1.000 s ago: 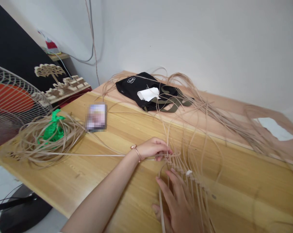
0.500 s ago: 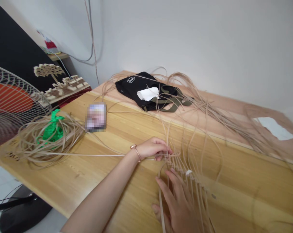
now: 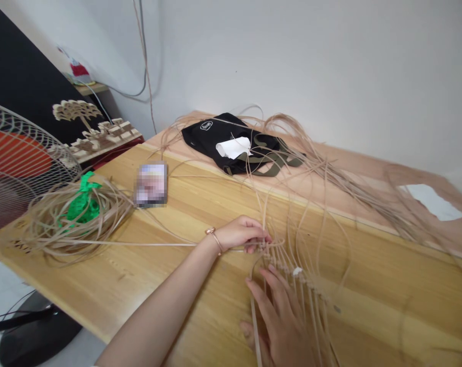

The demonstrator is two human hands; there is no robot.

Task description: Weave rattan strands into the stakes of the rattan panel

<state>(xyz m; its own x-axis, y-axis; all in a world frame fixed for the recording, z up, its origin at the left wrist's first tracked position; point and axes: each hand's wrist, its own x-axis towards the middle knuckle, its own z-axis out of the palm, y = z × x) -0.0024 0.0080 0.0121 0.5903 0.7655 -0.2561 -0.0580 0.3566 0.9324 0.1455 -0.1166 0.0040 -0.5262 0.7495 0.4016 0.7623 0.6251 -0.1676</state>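
A row of thin tan rattan strips (image 3: 280, 261) is woven together on the table, with loose ends running toward the wall and toward me. At the row's left end my left hand (image 3: 246, 232) is closed, its fingers pinching a rattan strip. My right hand (image 3: 280, 316) lies over the near strips, fingers spread and fingertips by the woven line. One long strip (image 3: 256, 326) passes beneath its fingers toward the front. A small white scrap (image 3: 297, 271) sits on the woven row.
At the left lies a coil of rattan (image 3: 112, 211) with a green bag (image 3: 83, 204) on it. A blurred-out flat item (image 3: 151, 184) is beside it. A black bag (image 3: 211, 135), more loose strips and white paper (image 3: 435, 201) lie along the wall. A fan (image 3: 20, 168) stands left.
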